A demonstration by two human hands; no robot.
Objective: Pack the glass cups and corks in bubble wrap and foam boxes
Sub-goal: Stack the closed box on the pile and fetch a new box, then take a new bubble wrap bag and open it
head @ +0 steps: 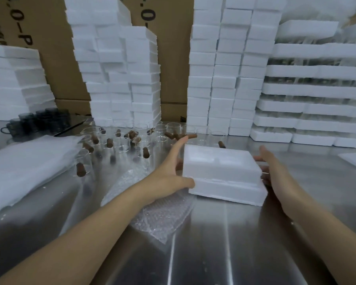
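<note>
Currently foam box [222, 173] sits on the steel table [234, 243], lid on base; left hand [171, 173] flat against its left side, right hand [275, 171] spread just beside the right. Likely light, crumbly: lift by base walls, evenly.

Partial ".0-P" print on cardboard carton [49, 64]

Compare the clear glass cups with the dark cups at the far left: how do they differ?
The clear cups are colourless; the dark cups are smoky grey. The clear cups stand spread out with brown corks among them; the dark cups stand packed close together. Both groups stand on the metal table.
</note>
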